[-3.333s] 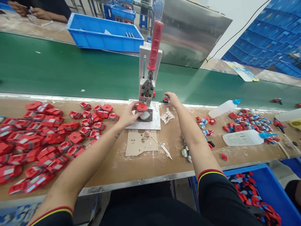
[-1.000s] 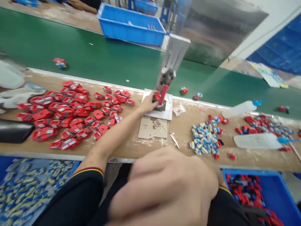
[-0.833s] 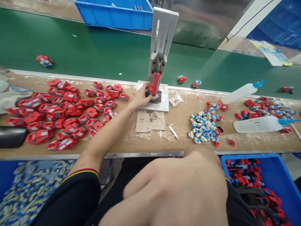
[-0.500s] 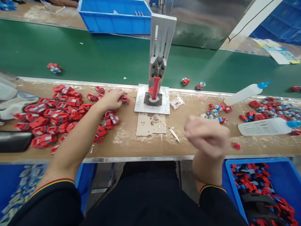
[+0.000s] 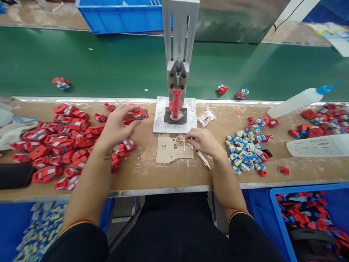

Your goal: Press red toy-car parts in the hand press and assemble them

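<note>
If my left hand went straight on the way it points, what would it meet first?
Probably the metal base plate beyond the red part your left hand holds, though height is unclear.

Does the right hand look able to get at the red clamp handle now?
Probably yes: the right hand is by the cardboard, close to the red clamp handle, and nothing visible blocks it. The left hand, holding a red piece, is off to the side.
</note>
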`<state>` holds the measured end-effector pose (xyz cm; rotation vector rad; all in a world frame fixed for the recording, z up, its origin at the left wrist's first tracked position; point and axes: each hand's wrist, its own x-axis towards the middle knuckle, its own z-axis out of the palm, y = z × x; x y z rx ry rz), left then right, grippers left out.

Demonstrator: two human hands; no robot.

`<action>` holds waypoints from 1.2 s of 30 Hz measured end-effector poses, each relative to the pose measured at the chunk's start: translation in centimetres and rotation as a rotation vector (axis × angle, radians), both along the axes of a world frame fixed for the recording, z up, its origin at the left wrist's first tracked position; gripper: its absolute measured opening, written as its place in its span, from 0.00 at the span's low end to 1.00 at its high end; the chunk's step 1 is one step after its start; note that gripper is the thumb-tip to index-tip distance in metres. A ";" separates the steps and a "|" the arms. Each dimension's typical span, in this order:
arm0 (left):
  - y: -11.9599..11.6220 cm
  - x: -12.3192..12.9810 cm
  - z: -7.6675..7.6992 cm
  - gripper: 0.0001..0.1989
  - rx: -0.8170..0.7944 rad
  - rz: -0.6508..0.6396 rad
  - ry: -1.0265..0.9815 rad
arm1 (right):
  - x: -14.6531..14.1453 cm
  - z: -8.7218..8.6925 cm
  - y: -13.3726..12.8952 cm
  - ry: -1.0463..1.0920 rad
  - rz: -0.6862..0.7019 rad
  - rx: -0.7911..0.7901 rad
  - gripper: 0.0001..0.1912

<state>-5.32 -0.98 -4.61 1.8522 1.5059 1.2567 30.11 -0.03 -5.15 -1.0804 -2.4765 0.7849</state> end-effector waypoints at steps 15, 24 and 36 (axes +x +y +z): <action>-3.6 6.9 -5.2 0.12 -0.354 -0.098 -0.911 | 0.8 -0.7 -0.1 0.104 -0.031 0.096 0.10; -4.2 7.8 -6.1 0.25 -0.282 -0.080 -0.835 | -1.4 -2.4 -0.3 0.186 -0.051 0.211 0.09; -5.2 9.8 -3.9 0.25 -0.133 -0.064 -0.603 | -0.6 -0.3 -1.1 0.567 -0.242 0.130 0.06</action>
